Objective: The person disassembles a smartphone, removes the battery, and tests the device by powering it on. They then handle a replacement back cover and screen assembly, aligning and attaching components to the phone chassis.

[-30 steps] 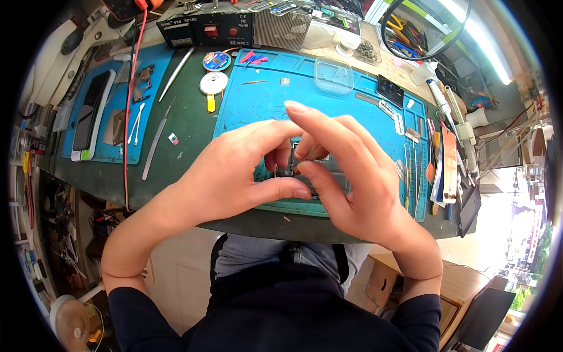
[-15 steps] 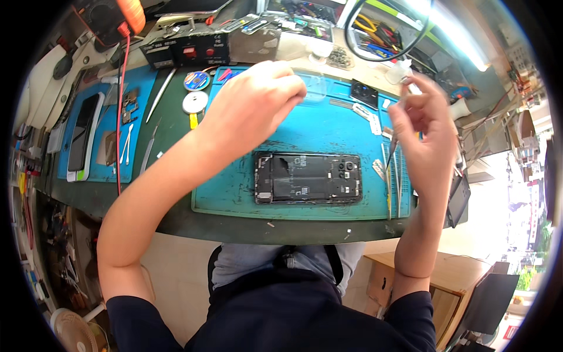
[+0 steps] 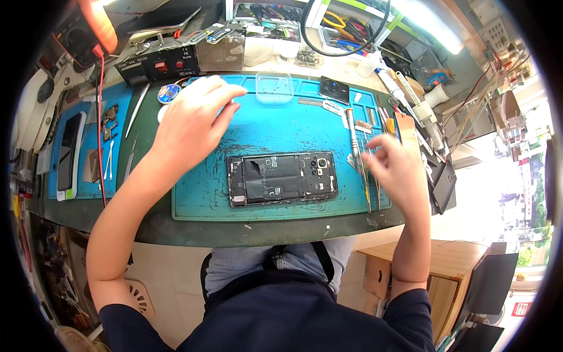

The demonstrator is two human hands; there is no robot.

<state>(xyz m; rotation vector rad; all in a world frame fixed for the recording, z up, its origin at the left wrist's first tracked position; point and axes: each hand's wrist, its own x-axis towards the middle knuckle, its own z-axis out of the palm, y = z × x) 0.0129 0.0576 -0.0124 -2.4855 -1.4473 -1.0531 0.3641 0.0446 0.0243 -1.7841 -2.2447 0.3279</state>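
An opened black smartphone, its inner parts and battery exposed, lies flat on the blue work mat. My left hand hovers above the mat's left side, other fingers curled, thumb and forefinger apart with nothing clear between them. A transparent plastic box sits just beyond its fingertips. My right hand, slightly blurred, is over the mat's right edge with its fingers apart. Beside its fingertips lie a slim screwdriver and thin metal tweezers; whether it touches them is unclear.
A black camera cover panel lies at the mat's back edge. Another phone and cotton swabs rest on the left mat. A red cable crosses there. A black box with a red switch stands behind.
My left hand has drawn left, away from the clear box. My right hand has come down nearer, and the screwdriver it held now lies on the mat. The head view has shifted.
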